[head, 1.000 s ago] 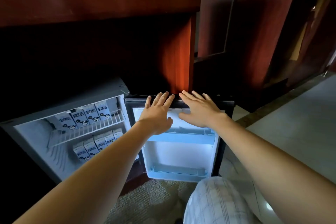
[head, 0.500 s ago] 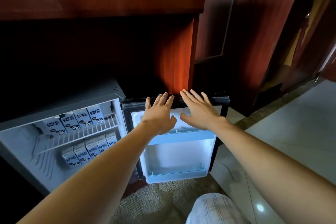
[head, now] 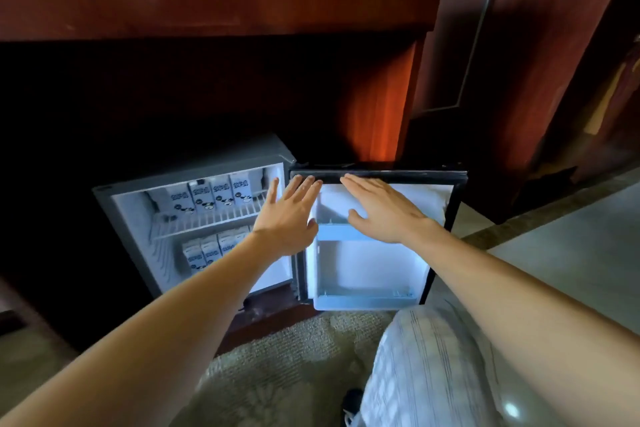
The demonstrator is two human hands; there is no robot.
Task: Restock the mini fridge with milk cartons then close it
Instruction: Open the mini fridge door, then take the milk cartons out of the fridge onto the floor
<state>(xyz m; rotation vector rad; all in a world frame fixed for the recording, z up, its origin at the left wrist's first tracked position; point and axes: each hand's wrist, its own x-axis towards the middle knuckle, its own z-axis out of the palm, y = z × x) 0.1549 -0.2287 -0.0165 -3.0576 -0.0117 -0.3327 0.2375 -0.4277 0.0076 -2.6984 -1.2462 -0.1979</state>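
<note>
The grey mini fridge (head: pixel 138 225) stands open under a dark wooden cabinet. Several white milk cartons (head: pixel 211 196) line its wire shelf, and more cartons (head: pixel 202 251) stand on the floor of the fridge below. The fridge door (head: pixel 367 274) hangs wide open to the right, its white inner side with two bare door shelves facing me. My left hand (head: pixel 289 215) lies flat with fingers spread at the door's hinge-side top edge. My right hand (head: pixel 381 208) rests flat on the door's inner top, fingers pointing left. Neither hand holds anything.
A red-brown wooden panel (head: pixel 377 107) rises behind the door. A beige patterned rug (head: pixel 277 367) lies in front of the fridge, glossy tiled floor (head: pixel 571 260) to the right. My knee in pale checked cloth (head: pixel 426 371) is at the bottom right.
The view has swung so the fridge sits more central and its inside faces me more squarely. Both hands stay flat on the door's top; the left has slid toward the hinge side.
</note>
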